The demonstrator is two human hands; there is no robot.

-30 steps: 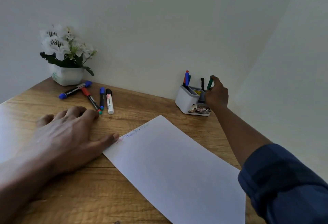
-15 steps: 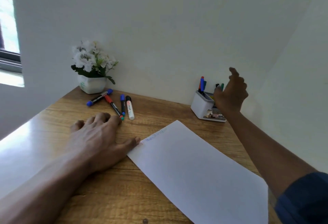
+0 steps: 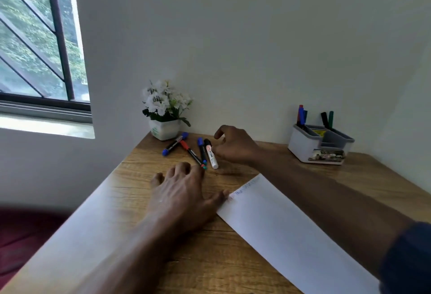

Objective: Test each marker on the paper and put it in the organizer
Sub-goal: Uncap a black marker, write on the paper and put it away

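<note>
Several markers lie loose at the table's far left: a blue-capped one (image 3: 175, 143), a red-capped one (image 3: 191, 153), a second blue-capped one (image 3: 202, 150) and a white marker with a black cap (image 3: 211, 153). My right hand (image 3: 234, 145) hovers just right of the white marker, fingers loosely curled, holding nothing. My left hand (image 3: 184, 194) rests flat on the wood, its thumb on the corner of the white paper (image 3: 284, 230), which bears faint scribbles. The white and grey organizer (image 3: 319, 145) stands at the far right with several markers upright in it.
A white pot of white flowers (image 3: 164, 111) stands in the back corner by the wall. The wooden table (image 3: 210, 258) ends at a left edge above a dark red floor. A barred window (image 3: 39, 41) is at upper left.
My right hand let go of the green marker in the organizer and swung left across the table to the loose markers. My left hand has stayed on the paper's corner.
</note>
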